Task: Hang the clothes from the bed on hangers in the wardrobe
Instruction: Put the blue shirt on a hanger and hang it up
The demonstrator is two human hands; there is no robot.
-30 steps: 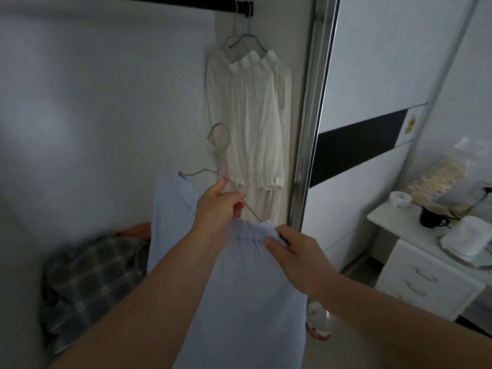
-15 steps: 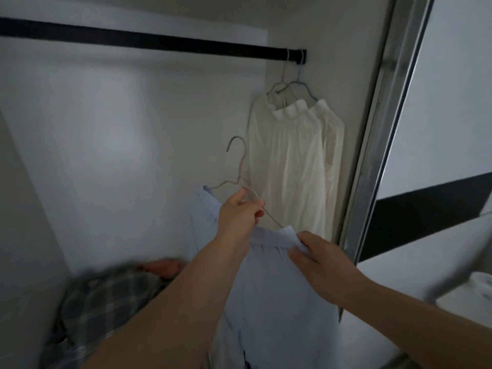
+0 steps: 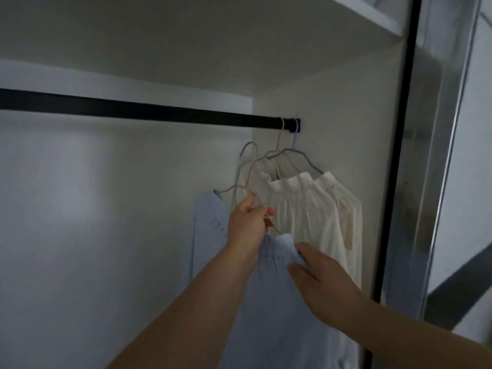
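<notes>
At frame centre, the left hand gripped a wire hanger carrying a pale blue garment, its hook below the black rail. The right hand pinched the fabric's top edge. The hanging step seemed underway; next, the hook would need lifting over the rail, left of the white blouses.

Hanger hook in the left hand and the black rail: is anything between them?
No. In the head view the hook sits below the rail with only bare wardrobe wall between; the hung white garments are off to the right.
</notes>
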